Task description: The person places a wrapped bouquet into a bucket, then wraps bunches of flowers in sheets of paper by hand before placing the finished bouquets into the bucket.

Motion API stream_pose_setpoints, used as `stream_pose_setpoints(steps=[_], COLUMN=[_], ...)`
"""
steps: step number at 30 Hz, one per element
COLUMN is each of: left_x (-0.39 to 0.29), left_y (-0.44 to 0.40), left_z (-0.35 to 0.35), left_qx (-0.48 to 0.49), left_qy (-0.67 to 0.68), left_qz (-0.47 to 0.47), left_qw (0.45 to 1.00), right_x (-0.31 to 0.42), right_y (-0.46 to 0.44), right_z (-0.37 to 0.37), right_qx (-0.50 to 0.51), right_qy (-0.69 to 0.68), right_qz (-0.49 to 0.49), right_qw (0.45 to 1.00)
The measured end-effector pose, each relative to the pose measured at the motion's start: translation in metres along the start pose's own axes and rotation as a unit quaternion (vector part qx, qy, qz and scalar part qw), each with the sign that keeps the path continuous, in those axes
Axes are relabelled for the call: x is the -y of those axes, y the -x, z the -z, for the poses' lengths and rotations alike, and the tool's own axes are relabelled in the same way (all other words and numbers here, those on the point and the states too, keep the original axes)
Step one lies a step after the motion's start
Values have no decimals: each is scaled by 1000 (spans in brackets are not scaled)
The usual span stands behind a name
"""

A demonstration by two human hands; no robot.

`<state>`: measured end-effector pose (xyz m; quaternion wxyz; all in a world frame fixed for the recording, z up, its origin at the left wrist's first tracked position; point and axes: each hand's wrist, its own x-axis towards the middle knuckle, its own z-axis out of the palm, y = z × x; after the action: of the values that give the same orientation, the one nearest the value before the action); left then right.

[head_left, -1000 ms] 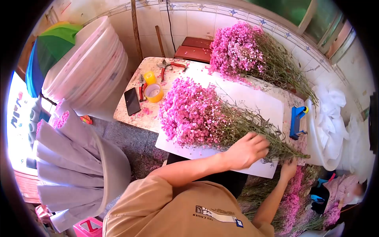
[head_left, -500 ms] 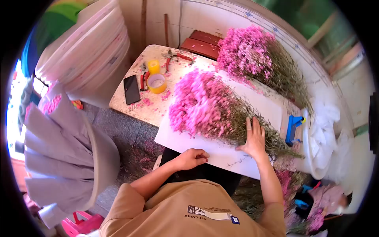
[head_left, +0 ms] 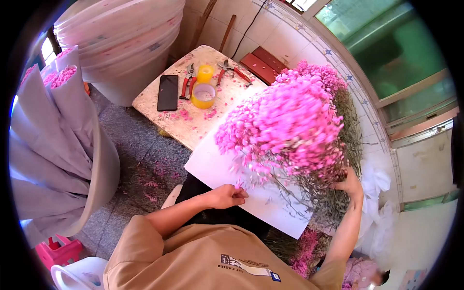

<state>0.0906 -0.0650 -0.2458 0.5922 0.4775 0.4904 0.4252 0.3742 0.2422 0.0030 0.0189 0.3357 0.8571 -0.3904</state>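
Note:
A large bunch of pink flowers [head_left: 290,123], blurred by motion, is raised over the white paper [head_left: 261,208] on the table. My right hand [head_left: 349,186] is closed round its stems at the right. My left hand [head_left: 228,196] is at the paper's near edge with its fingers curled; whether anything small is between them is hidden. Behind the raised bunch, a second pink bunch [head_left: 321,75] lies at the back of the table.
On the speckled table [head_left: 150,94] are a phone [head_left: 167,93], red-handled pruners [head_left: 187,83] and yellow tape [head_left: 203,95]. A bin [head_left: 104,164] of wrapped bunches stands left, near stacked tubs [head_left: 125,53]. Another person [head_left: 362,271] is at lower right.
My right hand, earlier spread over the stems, now grips them, and the bunch has risen and swung to the right. My left hand remains near the paper's edge. The view has turned.

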Motion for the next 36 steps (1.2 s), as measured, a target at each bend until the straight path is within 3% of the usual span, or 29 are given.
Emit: stream_pose_setpoints(steps=[4,6,7,10,14,18,20,21,22,24,28,32,34,36], left_x=[-2,-3,-2,12,20,-26,-64,-90,-111,-139,-179,-162,-169,-173], left_y=[-5,-6,-6,1,25,57,59,55,45,18,-51,-94,-83,-59], left_z=[-2,0,0,0,17,33,39,47,55,69,86,97,89,83], left_qx=[25,34,33,13,5,7,3,-26,-56,-194,-408,-377,-366,-406], left_qy=[-72,-114,-95,-27,54,17,51,-27,-105,-250,-454,-562,-481,-424], left_qz=[-10,-20,3,10,15,35,23,-46,-116,-265,-292,-268,-334,-352], left_qw=[997,993,995,999,998,999,998,998,986,911,737,685,724,728], right_x=[-3,-16,-39,-43,-32,-1,13,17,23,39,39,43,33,26], right_y=[-33,-52,-59,-82,-83,-73,-81,-88,-97,-104,-102,-88,-86,-83], right_z=[-12,-30,-42,-73,-86,-87,-96,-103,-110,-129,-156,-167,-172,-178], right_qx=[35,-52,-65,7,-43,-132,-189,-194,-202,-217,-275,-306,-336,-352], right_qy=[56,191,61,27,92,134,56,52,54,93,132,122,136,116], right_qz=[-98,-126,-93,-110,-88,-65,79,75,88,81,116,92,128,137], right_qw=[993,972,992,994,991,980,977,977,974,968,945,940,923,919])
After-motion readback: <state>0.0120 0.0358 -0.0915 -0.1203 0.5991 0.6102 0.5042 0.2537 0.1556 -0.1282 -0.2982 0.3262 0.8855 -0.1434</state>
